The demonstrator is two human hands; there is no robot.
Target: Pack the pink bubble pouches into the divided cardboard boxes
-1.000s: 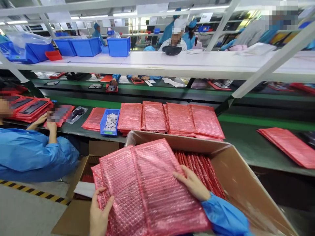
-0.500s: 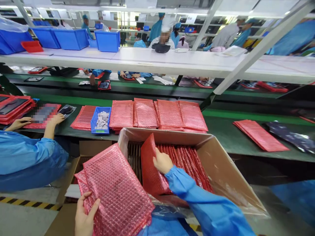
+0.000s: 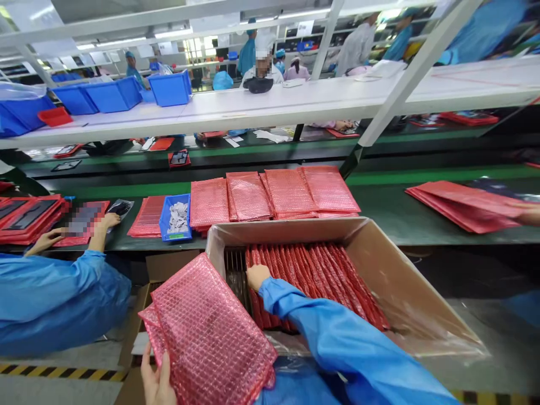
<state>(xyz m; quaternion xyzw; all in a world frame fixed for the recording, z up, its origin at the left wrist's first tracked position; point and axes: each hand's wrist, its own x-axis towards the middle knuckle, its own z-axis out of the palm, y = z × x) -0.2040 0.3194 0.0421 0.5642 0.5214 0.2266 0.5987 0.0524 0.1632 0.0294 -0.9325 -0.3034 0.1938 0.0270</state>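
My left hand (image 3: 157, 380) grips the lower corner of a small stack of pink bubble-wrap bags (image 3: 211, 332), held tilted in front of me. My right hand (image 3: 257, 275) reaches down into a large cardboard box (image 3: 400, 281) and rests on the leftmost of several pink bagged items (image 3: 312, 275) standing upright in a row. Its fingers are hidden among the bags. A clear plastic liner covers the box rim.
Flat stacks of pink bags (image 3: 274, 194) and a small blue bin (image 3: 176, 216) of white pieces lie on the green belt. A co-worker in a blue coat (image 3: 54, 298) works at left. More pink bags (image 3: 464, 205) lie at right. Blue bins (image 3: 169, 89) line the white shelf.
My right hand has pushed one pink bagged item down into the row in the box. The left hand keeps hold of the remaining stack, which has shifted slightly.
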